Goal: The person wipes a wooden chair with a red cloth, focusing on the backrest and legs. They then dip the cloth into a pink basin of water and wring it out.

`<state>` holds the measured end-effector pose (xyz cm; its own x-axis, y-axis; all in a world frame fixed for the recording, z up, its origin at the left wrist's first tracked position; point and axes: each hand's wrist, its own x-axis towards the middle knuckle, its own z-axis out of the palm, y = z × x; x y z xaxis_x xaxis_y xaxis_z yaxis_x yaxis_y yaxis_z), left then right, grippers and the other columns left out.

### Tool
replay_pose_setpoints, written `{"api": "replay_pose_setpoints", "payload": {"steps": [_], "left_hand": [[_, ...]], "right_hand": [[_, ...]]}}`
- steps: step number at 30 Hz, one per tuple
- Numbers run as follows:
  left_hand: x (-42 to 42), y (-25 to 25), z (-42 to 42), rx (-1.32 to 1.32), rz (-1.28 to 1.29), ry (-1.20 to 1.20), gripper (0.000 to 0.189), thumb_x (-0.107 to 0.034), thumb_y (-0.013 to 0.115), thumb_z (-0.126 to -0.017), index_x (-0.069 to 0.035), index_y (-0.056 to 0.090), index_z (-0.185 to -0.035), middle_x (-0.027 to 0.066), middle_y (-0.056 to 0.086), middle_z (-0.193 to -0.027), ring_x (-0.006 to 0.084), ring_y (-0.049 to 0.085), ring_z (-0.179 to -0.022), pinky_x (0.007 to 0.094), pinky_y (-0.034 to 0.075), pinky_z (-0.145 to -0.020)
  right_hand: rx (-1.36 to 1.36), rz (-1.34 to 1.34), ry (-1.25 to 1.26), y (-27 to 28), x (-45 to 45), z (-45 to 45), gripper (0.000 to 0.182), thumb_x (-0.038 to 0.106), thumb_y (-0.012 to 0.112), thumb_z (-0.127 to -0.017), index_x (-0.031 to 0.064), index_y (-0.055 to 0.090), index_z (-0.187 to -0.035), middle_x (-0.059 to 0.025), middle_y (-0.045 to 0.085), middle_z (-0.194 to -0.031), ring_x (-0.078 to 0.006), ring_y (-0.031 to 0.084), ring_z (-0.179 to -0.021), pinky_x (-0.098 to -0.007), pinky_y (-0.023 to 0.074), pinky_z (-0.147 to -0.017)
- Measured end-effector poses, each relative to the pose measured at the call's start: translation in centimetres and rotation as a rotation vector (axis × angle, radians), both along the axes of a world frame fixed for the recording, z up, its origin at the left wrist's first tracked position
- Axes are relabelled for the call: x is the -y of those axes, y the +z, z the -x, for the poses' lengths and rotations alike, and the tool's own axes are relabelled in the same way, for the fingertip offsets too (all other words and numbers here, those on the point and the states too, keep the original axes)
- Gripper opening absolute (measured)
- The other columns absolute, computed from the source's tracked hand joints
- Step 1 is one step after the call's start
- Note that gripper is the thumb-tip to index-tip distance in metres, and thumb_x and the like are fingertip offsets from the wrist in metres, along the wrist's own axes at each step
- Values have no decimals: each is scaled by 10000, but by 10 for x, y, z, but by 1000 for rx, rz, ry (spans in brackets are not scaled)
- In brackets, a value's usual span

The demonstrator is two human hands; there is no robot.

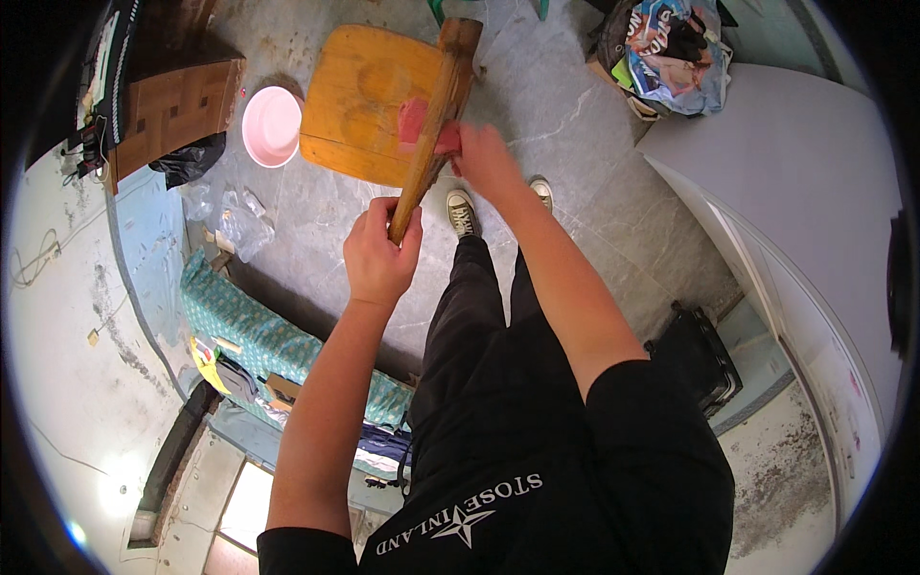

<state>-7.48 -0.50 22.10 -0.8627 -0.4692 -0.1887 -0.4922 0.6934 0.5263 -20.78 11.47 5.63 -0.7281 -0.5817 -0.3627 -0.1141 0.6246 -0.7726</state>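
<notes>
My left hand [381, 251] grips the narrow lower end of a long wooden piece [433, 118], which is held at a slant and widens toward a thick far end. Around the middle of its right side is my right hand [491, 159], slightly blurred, with a red cloth [451, 138] in its fingers. More red fabric [412, 119] shows on the other side of the wood; whether it is the same cloth cannot be told. Beneath the wood stands a yellow wooden stool or low table [352, 100] with worn patches on its top.
A pink plastic basin [272, 127] sits left of the yellow top, near a black plastic bag [190, 159]. Clear plastic bags [244, 223] lie on the grey floor. A teal patterned cloth [251, 302] covers furniture at left. To the right are a grey-white surface [783, 136] and a black case [697, 359].
</notes>
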Motion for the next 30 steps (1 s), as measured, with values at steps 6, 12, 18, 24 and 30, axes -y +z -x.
{"api": "replay_pose_setpoints", "payload": {"steps": [6, 12, 18, 24, 30], "left_hand": [[0, 3, 3, 29, -8, -5, 242, -238, 750, -921, -41, 649, -1019, 154, 707, -878, 371, 679, -808, 465, 538, -716], [0, 3, 0, -3, -7, -14, 240, -225, 753, -918, -38, 644, -1023, 148, 707, -868, 364, 680, -800, 455, 538, -708], [-1, 1, -1, 3, -1, 1, 237, -222, 755, -918, -42, 641, -1021, 150, 706, -861, 367, 678, -785, 458, 535, -695], [1, -1, -1, 11, 6, -29, 253, -255, 728, -961, -40, 636, -1059, 207, 717, -897, 428, 691, -809, 478, 537, -714], [0, 3, 3, -4, -13, -30, 251, -255, 723, -962, -38, 634, -1051, 205, 716, -899, 430, 692, -819, 480, 537, -711]], "right_hand": [[-199, -41, 26, -89, 16, 3, 269, 104, 720, -828, 18, 636, -1069, -242, 712, -959, -467, 657, -955, -550, 549, -831], [-28, -210, 66, -120, 27, 5, 180, 128, 668, -877, 15, 651, -1017, -238, 735, -894, -459, 713, -849, -561, 568, -738], [-47, -55, 66, -97, 15, 10, 134, 141, 690, -878, 15, 669, -922, -219, 728, -823, -447, 714, -793, -549, 560, -703], [-6, 128, -4, 5, -4, 7, 131, 104, 698, -876, 33, 662, -980, -178, 706, -839, -436, 645, -908, -508, 537, -781], [-182, 308, -29, 72, -14, -10, 382, 44, 740, -795, 54, 640, -1164, -152, 695, -1067, -390, 600, -1079, -463, 536, -897]]}}
